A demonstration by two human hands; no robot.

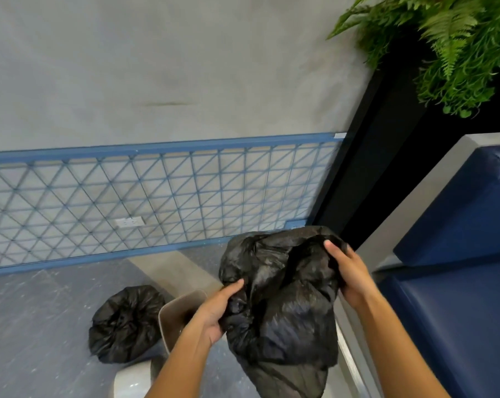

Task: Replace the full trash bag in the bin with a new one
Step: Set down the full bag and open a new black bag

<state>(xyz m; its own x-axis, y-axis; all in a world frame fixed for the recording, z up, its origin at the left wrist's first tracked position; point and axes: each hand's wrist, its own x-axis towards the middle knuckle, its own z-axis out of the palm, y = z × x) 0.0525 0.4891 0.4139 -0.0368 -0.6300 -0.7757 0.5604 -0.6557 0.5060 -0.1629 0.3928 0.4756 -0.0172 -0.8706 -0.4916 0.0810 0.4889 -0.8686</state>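
A new black trash bag point(283, 297) hangs crumpled in the air between both hands. My left hand point(217, 314) grips its lower left side. My right hand point(349, 271) holds its upper right edge, fingers curled into the plastic. Below and left of the bag stands the beige bin point(174, 317); its open rim shows and its inside looks bare, and my left forearm hides part of it. A full black trash bag point(125, 323), tied and bulging, sits on the floor just left of the bin.
A blue upholstered bench point(455, 254) with a grey frame fills the right side. A blue wire lattice panel point(156, 196) runs along the grey wall behind. Green ferns point(444, 38) hang at the top right. A pale rounded object point(131, 383) lies by the bin's base.
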